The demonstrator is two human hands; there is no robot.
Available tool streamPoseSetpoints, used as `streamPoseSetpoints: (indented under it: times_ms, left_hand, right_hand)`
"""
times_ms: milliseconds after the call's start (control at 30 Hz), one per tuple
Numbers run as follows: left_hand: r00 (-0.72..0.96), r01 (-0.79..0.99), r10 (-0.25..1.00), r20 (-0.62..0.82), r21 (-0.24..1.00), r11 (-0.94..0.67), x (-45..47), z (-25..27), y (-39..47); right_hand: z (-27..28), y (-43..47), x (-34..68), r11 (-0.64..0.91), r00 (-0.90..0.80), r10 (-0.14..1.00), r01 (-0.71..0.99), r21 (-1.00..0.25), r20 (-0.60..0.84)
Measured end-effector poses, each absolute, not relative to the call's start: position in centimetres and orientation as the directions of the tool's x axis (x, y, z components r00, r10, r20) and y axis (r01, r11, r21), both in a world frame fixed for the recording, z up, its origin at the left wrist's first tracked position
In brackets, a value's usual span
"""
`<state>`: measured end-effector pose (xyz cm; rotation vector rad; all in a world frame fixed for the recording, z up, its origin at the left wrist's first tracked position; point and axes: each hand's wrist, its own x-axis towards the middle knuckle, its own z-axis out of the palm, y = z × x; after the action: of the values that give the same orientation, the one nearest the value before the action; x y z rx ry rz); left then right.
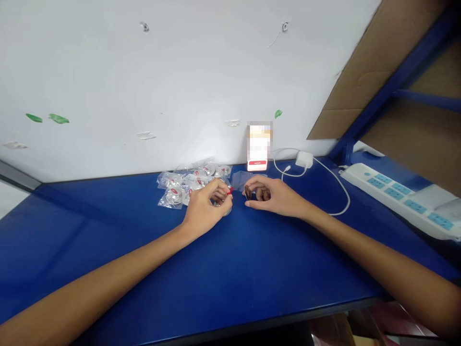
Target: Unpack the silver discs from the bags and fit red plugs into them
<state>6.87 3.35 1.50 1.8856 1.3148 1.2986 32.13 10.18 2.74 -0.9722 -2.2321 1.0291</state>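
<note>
My left hand [206, 205] is closed, thumb and fingertips pinching a small red piece [230, 191]. Part of a round, shiny rim [227, 212] shows just below those fingertips; I cannot tell whether it is joined to the red piece. A short gap to the right, my right hand [277, 196] grips a small dark disc [248, 192] on edge between thumb and fingers. Several clear plastic bags [174, 196] with round silvery pieces and red marks lie behind and left of my left hand. Between and behind the hands is a flat clear bag [240, 180].
A lit phone [258, 146] leans against the white wall [201, 86] behind the blue table [223, 283]. To its right are a white charger [304, 159] with a looped cable and a long power strip [399, 199]. Cardboard [345, 91] and a blue frame stand at right.
</note>
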Motion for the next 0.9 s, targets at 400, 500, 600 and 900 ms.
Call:
streamPoseSetpoints:
  times_ms: [400,500,600,900]
  left_hand:
    - [0.174,0.683,0.893,0.414,0.603,-0.412,6.9,1.3,3.1]
    - [0.168,0.742,0.893,0.417,0.543,-0.394,6.8,1.3,3.2]
    - [0.157,0.752,0.883,0.442,0.526,-0.397,6.6,1.2,3.5]
    - [0.255,0.712,0.838,0.482,0.493,-0.5,6.6,1.1,3.7]
  right_hand:
    - [2.4,10.0,32.4,0.65,-0.651,0.718,0.501,-0.572,0.247]
    - [2.7,9.2,32.0,0.703,-0.693,0.681,0.529,-0.475,0.236]
    - [2.9,9.0,32.0,0.712,-0.706,0.677,0.556,-0.43,0.208]
    - [3.2,10.1,33.3,0.708,-0.734,0.668,0.579,-0.406,0.118]
